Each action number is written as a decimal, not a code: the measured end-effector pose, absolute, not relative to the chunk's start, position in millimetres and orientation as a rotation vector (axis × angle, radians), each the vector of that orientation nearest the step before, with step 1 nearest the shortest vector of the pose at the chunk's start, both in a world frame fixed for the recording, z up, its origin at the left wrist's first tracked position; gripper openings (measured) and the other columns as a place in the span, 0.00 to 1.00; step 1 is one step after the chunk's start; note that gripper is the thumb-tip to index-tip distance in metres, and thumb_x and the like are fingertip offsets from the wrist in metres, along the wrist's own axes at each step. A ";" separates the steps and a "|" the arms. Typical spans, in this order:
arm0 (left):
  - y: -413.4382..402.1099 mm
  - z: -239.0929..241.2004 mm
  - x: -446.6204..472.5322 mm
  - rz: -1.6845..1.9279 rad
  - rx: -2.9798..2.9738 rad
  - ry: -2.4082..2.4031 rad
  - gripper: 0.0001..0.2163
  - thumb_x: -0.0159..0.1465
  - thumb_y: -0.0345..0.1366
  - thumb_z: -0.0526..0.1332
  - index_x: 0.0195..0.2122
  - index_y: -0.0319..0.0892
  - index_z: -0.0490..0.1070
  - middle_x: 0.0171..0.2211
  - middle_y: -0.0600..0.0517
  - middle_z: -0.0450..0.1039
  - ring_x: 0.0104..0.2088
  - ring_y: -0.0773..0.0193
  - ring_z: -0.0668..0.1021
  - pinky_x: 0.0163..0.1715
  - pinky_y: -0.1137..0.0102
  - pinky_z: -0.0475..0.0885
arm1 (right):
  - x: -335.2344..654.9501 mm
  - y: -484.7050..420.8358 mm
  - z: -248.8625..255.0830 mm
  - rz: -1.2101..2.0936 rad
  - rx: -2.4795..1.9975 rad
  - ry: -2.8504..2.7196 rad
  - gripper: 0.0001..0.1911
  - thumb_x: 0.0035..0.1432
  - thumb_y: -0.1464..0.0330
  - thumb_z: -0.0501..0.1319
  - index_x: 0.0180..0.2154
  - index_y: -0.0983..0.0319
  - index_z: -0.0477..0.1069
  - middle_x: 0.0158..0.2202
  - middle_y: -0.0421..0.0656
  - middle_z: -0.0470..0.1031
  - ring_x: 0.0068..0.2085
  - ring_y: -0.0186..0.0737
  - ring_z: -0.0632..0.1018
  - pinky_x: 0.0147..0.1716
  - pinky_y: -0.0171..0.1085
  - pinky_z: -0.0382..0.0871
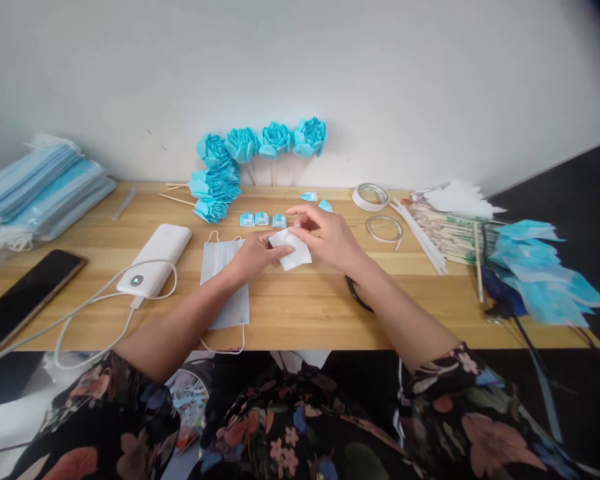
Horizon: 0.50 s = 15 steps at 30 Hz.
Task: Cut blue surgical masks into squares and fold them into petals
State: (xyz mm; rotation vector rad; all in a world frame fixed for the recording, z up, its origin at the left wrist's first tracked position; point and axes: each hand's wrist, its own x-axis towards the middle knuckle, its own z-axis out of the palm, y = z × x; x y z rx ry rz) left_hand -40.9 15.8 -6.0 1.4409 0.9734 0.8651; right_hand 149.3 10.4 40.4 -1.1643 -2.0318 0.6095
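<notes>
Between my two hands is a small white square of thin fabric (pixel 293 255), held above the middle of the table. My left hand (pixel 258 257) pinches its left side, thumb on top. At its upper edge, the thumb and fingers of my right hand (pixel 325 233) are closed on it. Just behind my hands stand several small folded blue pieces (pixel 262 219), with another folded blue piece (pixel 309 197) farther back. A pale blue face mask (pixel 224 280) lies flat under my left forearm. Part of a black-handled tool (pixel 359 293) shows beneath my right forearm.
Blue fabric flowers (pixel 275 139) on sticks line the wall, more lying at left. A mask stack (pixel 45 190), phone (pixel 27 297) and cabled power bank (pixel 155 260) fill the left. Rightward are a tape roll (pixel 371 197), wire coil (pixel 384 229), white strips (pixel 420 237) and blue fabric pieces (pixel 545 267).
</notes>
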 end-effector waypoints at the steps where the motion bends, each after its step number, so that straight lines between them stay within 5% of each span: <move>1: 16.1 -5.8 -40.4 0.893 1.365 0.971 0.17 0.52 0.46 0.72 0.35 0.38 0.78 0.28 0.51 0.77 0.26 0.67 0.73 0.27 0.71 0.69 | 149.5 10.8 34.6 0.646 -1.152 -1.924 0.17 0.64 0.65 0.59 0.54 0.61 0.72 0.38 0.43 0.80 0.38 0.39 0.78 0.39 0.37 0.70; 4: 17.6 -5.3 -37.9 1.001 1.184 0.954 0.19 0.48 0.48 0.74 0.32 0.37 0.76 0.28 0.51 0.76 0.26 0.68 0.72 0.26 0.71 0.68 | 151.8 7.1 21.6 0.781 -1.165 -1.774 0.21 0.67 0.59 0.55 0.57 0.61 0.70 0.41 0.45 0.81 0.39 0.40 0.80 0.40 0.38 0.73; 8: 17.7 -5.3 -34.7 1.072 1.051 0.930 0.20 0.47 0.47 0.75 0.34 0.38 0.77 0.30 0.50 0.78 0.29 0.67 0.74 0.27 0.71 0.69 | 151.3 -0.8 17.1 0.934 -1.155 -1.764 0.18 0.64 0.58 0.59 0.49 0.61 0.75 0.43 0.46 0.82 0.42 0.41 0.81 0.43 0.40 0.74; 12: 14.9 -6.4 -34.2 1.035 1.062 0.908 0.17 0.51 0.46 0.73 0.33 0.38 0.78 0.30 0.50 0.78 0.28 0.67 0.74 0.29 0.70 0.70 | 147.9 -2.5 14.1 0.868 -1.244 -1.694 0.10 0.59 0.60 0.63 0.33 0.60 0.74 0.30 0.40 0.78 0.31 0.37 0.77 0.32 0.35 0.70; 15: 13.5 -8.0 -35.2 0.964 1.147 0.909 0.16 0.53 0.47 0.72 0.33 0.38 0.78 0.26 0.51 0.77 0.25 0.69 0.73 0.29 0.70 0.70 | 149.4 -0.3 10.5 0.798 -1.268 -1.578 0.11 0.60 0.59 0.62 0.32 0.60 0.72 0.26 0.37 0.73 0.27 0.34 0.72 0.28 0.34 0.65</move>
